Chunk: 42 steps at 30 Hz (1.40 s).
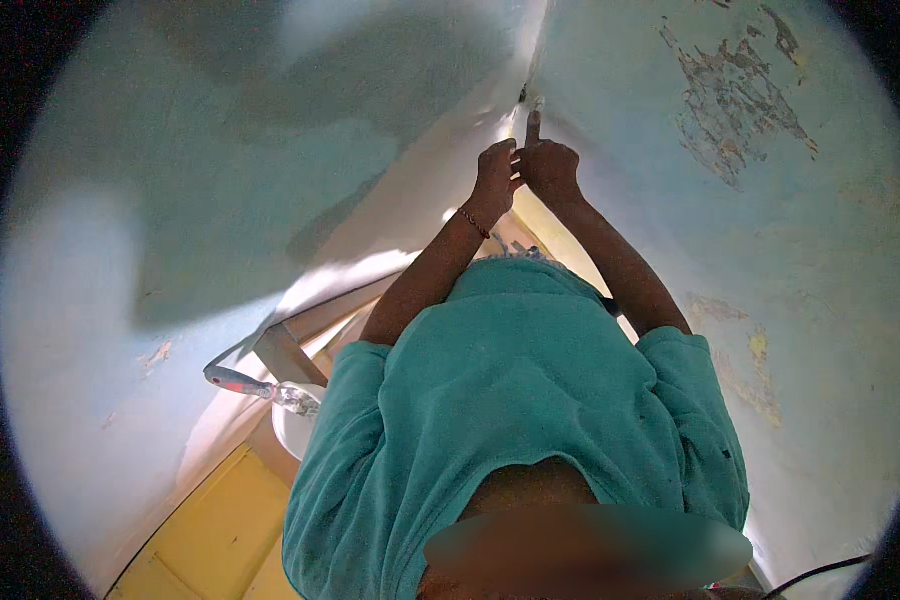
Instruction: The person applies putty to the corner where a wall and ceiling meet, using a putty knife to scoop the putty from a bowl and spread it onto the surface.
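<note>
Both my arms reach up to the corner where two pale blue walls meet. My right hand (550,168) has its index finger stretched out, its tip at or very near a dark gap (523,93) in the corner seam (536,45). Its other fingers are curled in, and I see nothing held in them. Close beside it, my left hand (494,182) is closed, fingers bent toward the right hand; what it holds, if anything, I cannot make out. A thin bracelet (473,222) circles my left wrist.
A putty knife (238,381) with a grey and red handle rests across a white container (290,430) at lower left, beside a wooden frame (288,352). Yellow panels (215,530) lie below. Peeling paint (735,105) marks the right wall. A black cable (820,573) runs at lower right.
</note>
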Each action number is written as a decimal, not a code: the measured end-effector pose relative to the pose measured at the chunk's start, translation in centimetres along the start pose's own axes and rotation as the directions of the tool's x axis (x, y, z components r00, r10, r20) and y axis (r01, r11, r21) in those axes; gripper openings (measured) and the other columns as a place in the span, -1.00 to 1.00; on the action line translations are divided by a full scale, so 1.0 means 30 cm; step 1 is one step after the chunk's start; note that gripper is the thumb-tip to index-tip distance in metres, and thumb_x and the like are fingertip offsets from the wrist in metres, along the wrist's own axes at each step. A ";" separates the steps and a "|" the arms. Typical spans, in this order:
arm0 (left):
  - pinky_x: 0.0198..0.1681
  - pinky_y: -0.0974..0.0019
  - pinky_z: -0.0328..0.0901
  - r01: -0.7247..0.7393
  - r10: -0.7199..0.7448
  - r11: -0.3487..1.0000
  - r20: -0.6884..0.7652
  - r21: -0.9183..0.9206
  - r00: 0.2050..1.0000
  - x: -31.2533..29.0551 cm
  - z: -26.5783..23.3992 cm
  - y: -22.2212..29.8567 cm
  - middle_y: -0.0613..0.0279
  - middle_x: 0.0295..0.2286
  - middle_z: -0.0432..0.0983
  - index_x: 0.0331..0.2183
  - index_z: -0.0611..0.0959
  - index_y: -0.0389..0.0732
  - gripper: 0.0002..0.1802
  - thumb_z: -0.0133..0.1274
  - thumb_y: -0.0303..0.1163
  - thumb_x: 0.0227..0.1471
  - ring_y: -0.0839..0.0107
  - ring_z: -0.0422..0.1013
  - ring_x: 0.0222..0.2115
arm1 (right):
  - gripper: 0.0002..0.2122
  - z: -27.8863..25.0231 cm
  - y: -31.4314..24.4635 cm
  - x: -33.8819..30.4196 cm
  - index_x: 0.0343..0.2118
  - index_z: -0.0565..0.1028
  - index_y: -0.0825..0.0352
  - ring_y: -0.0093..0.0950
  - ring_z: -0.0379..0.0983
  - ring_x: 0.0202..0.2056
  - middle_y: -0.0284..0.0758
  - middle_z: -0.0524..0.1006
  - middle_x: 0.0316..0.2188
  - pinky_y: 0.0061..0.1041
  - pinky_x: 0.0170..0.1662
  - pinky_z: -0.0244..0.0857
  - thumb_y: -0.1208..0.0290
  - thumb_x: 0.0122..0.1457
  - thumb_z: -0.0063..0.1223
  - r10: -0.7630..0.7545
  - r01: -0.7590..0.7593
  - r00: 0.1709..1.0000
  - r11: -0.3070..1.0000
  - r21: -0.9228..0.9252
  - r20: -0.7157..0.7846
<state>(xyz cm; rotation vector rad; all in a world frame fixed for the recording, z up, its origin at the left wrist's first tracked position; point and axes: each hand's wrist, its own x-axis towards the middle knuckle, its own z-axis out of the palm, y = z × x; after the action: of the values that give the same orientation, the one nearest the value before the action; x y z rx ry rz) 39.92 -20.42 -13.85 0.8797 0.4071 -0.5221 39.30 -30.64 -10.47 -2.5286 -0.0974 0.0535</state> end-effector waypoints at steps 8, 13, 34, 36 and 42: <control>-0.27 0.23 0.23 -0.051 0.054 0.998 0.058 -0.048 0.997 -0.025 0.001 0.008 0.24 -0.37 0.30 -0.38 0.32 -0.13 -0.79 -0.12 -0.25 -0.09 0.40 0.28 -0.35 | -0.41 0.010 -0.002 0.080 0.06 -0.10 0.41 -0.38 0.39 -0.68 -0.25 0.44 -0.70 -0.40 -0.67 0.26 0.46 -0.05 -0.16 -0.036 0.010 0.998 0.868 -0.496 -0.044; -0.21 0.18 0.26 -0.037 0.037 0.998 -0.010 -0.056 0.999 -0.029 -0.003 0.019 0.13 -0.33 0.31 -0.21 0.35 -0.21 -0.68 -0.16 -0.29 -0.04 0.26 0.29 -0.32 | -0.36 0.050 0.010 0.122 0.10 -0.17 0.39 -0.39 0.38 -0.69 -0.25 0.43 -0.71 -0.37 -0.66 0.26 0.47 -0.04 -0.17 -0.055 0.013 0.996 0.847 -0.532 -0.064; -0.17 0.09 0.24 -0.047 0.041 0.990 -0.050 -0.136 0.998 -0.059 0.011 0.007 0.12 -0.37 0.28 -0.24 0.36 -0.19 -0.70 -0.19 -0.26 -0.03 0.25 0.27 -0.32 | -0.38 0.022 0.002 0.132 0.10 -0.12 0.37 -0.40 0.37 -0.70 -0.31 0.41 -0.74 -0.33 -0.63 0.25 0.48 -0.07 -0.19 -0.195 0.017 0.951 0.807 -0.590 -0.240; -0.16 0.07 0.23 -0.054 0.046 0.986 -0.050 -0.157 0.998 -0.059 -0.011 -0.006 0.12 -0.34 0.29 -0.22 0.35 -0.18 -0.70 -0.22 -0.25 -0.01 0.24 0.27 -0.29 | -0.39 0.049 0.023 0.136 0.09 -0.12 0.38 -0.41 0.36 -0.71 -0.33 0.40 -0.75 -0.33 -0.63 0.25 0.49 -0.07 -0.20 -0.189 0.031 0.955 0.832 -0.554 -0.230; -0.22 0.18 0.27 -0.125 0.117 0.989 -0.101 -0.080 0.988 -0.041 -0.061 -0.032 0.16 -0.25 0.31 -0.15 0.32 -0.13 -0.67 -0.28 -0.27 0.01 0.27 0.29 -0.26 | -0.51 0.014 0.000 0.083 -0.10 0.17 0.39 -0.41 0.32 -0.55 -0.21 0.38 -0.57 -0.35 -0.47 0.19 0.25 -0.12 -0.13 0.157 -0.226 0.934 0.955 0.190 0.321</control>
<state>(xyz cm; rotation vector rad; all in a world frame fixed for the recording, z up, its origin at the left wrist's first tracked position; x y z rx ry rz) 38.16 -19.12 -14.83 0.8424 0.4574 -0.3490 41.75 -30.18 -10.86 -2.2777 0.0354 0.5055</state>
